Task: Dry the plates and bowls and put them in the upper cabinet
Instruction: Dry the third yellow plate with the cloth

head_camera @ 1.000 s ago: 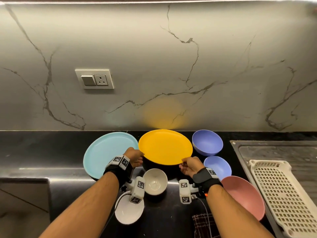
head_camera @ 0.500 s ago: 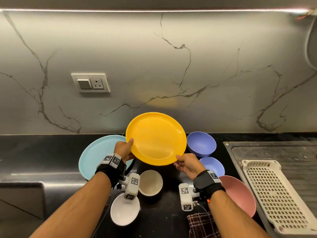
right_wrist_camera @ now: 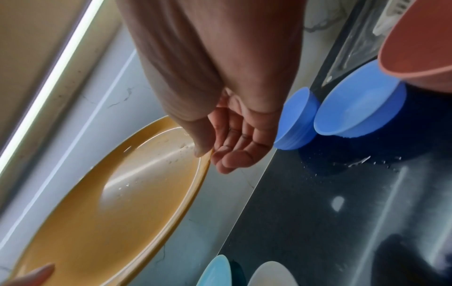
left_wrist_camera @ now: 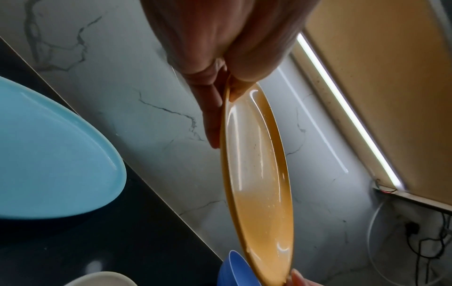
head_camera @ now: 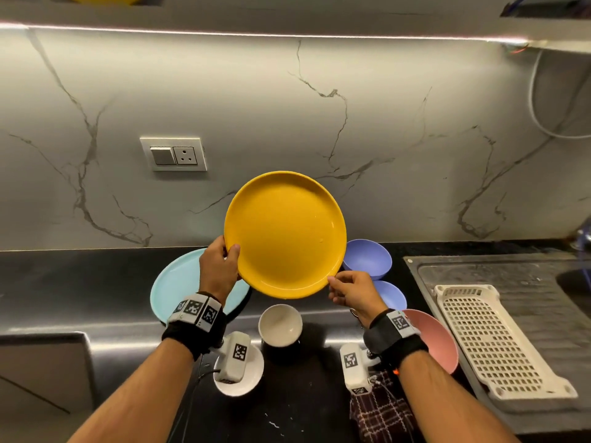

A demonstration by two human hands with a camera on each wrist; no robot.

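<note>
One plate in hand: yellow plate (head_camera: pixel 284 235), centre frame, tilted, droplets visible.
Left hand (head_camera: pixel 219 266): pinches its left rim.
Right hand (head_camera: pixel 353 294): pinches lower-right rim.
Left on counter: blue plate (head_camera: pixel 179 282), bowls, apparently undried.
Cabinet: something yellow at top left edge.

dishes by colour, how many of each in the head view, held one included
yellow plate: 1
light blue plate: 1
blue bowls: 2
pink bowl: 1
white bowls: 2
total: 7
</note>
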